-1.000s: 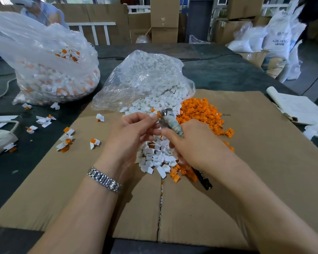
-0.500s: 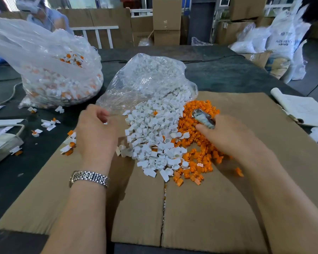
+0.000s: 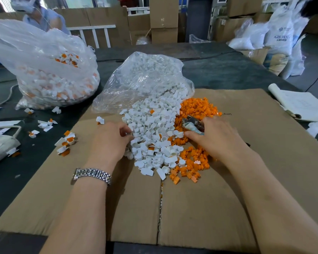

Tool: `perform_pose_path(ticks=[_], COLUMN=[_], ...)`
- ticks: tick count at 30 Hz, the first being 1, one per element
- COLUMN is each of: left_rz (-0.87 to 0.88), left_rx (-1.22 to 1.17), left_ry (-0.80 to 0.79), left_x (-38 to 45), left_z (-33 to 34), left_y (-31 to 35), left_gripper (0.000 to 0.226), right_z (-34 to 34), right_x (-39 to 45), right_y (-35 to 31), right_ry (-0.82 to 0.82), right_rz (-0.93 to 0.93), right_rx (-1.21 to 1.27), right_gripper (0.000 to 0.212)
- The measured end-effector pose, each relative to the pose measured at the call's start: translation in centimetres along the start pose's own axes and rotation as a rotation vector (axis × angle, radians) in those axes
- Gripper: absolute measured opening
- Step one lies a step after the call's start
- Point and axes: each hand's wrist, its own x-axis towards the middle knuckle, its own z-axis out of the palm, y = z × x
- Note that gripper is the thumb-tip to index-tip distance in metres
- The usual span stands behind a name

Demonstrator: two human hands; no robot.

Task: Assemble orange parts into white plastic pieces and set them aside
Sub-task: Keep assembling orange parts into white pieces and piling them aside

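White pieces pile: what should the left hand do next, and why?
Probably pinch one piece out of the white pieces pile. The left hand already has its fingertips at the pile's left edge, and I can't tell if it has one yet. The right hand grips a small metal tool over the orange parts, so an orange part seems about to be picked.

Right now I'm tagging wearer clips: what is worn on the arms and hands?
Both forearms are bare, with no sleeves or gloves in view. The left hand has a silver metal link-bracelet watch at its wrist; the right hand and wrist wear nothing.
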Motion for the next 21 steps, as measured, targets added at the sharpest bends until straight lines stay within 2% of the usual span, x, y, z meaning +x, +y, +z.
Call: perform_pose_path(ticks=[4, 7, 10, 12, 16, 21], left_rz=[0.022, 0.029, 0.051, 0.054, 0.004, -0.064], left_rx=[0.060, -0.016, -0.125, -0.267, -0.622, -0.952], left_ry=[0.030, 0.069, 0.120, 0.120, 0.007, -0.209], left_x=[-0.3, -0.6, -0.9, -1.0, -1.1, -1.2], left_z=[-0.3, -0.5, -0.6, -0.7, -0.6, -0.8], left_y=[0.1, 0.5, 0.9, 0.9, 0.9, 1.5], left_gripper=[0.016, 0.018, 0.016, 0.013, 0.010, 0.013], right_z=[-0.2, -1.0, -1.1, -0.6, -0.2, 0.2], right_x=[0.0, -0.4, -0.9, -0.8, -0.7, -0.8], right_y=[0.6, 0.3, -0.4, -0.9, -1.7, -2.2], right_ry=[0.060, 0.143, 0.058, 0.038, 0.053, 0.082], right_rz=[-0.054, -0.238, -0.359, -0.361, -0.359, -0.396], right_rx=[0.166, 0.246, 0.102, -0.061, -0.109, -0.107], right_gripper=[0.048, 0.019, 0.007, 0.014, 0.022, 0.013])
